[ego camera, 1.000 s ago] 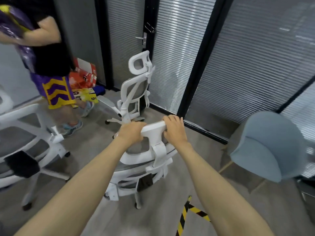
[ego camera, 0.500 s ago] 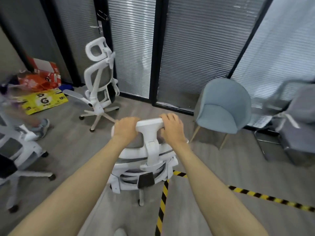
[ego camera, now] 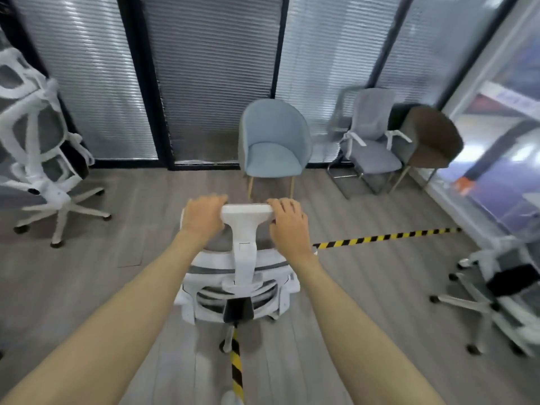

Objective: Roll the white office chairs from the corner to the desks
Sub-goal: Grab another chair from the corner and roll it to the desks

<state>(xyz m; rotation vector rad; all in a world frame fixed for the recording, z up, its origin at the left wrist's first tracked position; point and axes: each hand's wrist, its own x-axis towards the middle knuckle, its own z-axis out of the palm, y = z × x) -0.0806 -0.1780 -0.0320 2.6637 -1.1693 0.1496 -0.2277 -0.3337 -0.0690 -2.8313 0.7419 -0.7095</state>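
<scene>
A: Where is the chair, and how is it held?

B: The white office chair (ego camera: 244, 252) stands in the lower middle of the frame, its back to the camera. Both arms reach to its headrest (ego camera: 247, 211). The left grip (ego camera: 203, 219) is curled over the bar's left end and the right grip (ego camera: 287, 222) over its right end, both clamped on it.

A: What is around it?

B: A glass wall with blinds (ego camera: 216, 68) and black frames fills the top of the frame, above a grey wood-look floor (ego camera: 365, 287). A second white office chair (ego camera: 38, 147) sits at the left edge and a third white office chair (ego camera: 502, 290), blurred, at the lower right. Along the wall stand a blue chair (ego camera: 274, 144) at top centre, then a grey chair (ego camera: 371, 141) and a brown chair (ego camera: 432, 138) to its right. Yellow-and-black tape (ego camera: 385, 237) runs across the floor from the right towards the held chair, and another strip runs from under its base to the bottom edge.

A: And against half a second ago?

B: The hold on the headrest is the same. The blue chair has gone from the right side to top centre, and the second white office chair from the upper left to the left edge. The orange boxes and the yellow sheet are out of frame. The brown chair and the third white office chair are new.
</scene>
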